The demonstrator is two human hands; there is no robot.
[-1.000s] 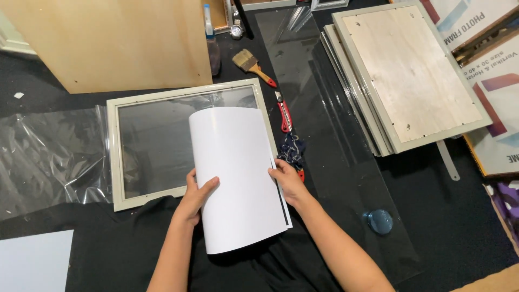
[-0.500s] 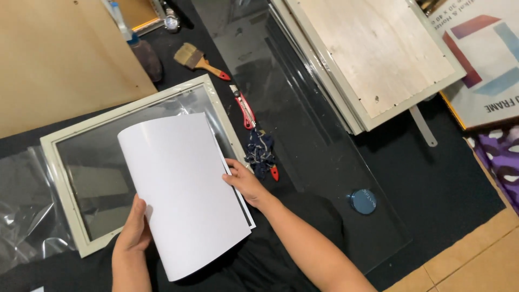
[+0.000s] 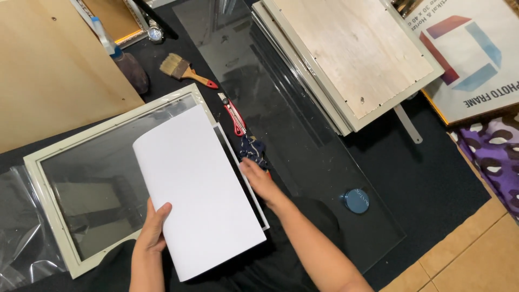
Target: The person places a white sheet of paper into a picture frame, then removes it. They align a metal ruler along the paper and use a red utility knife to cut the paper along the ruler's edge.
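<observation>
A large white sheet (image 3: 197, 189), bowed upward, lies over the right part of a pale picture frame (image 3: 38, 178) with a glass pane (image 3: 92, 178). My left hand (image 3: 154, 227) grips the sheet's lower left edge, thumb on top. My right hand (image 3: 259, 181) rests at the sheet's right edge, its fingers on the edge and next to a dark blue cloth (image 3: 254, 148). A second white sheet edge shows under the bowed one.
A red utility knife (image 3: 233, 114) and a paintbrush (image 3: 186, 70) lie beyond the frame. A long glass sheet (image 3: 303, 130) with a blue round lid (image 3: 356, 200) stretches right. Stacked frames with wooden backs (image 3: 346, 48), a plywood board (image 3: 54, 70), clear plastic wrap (image 3: 19, 238).
The view has swung, so everything sits lower and more tilted. Both hands stay on the white sheet, which now lies a little further right over the frame.
</observation>
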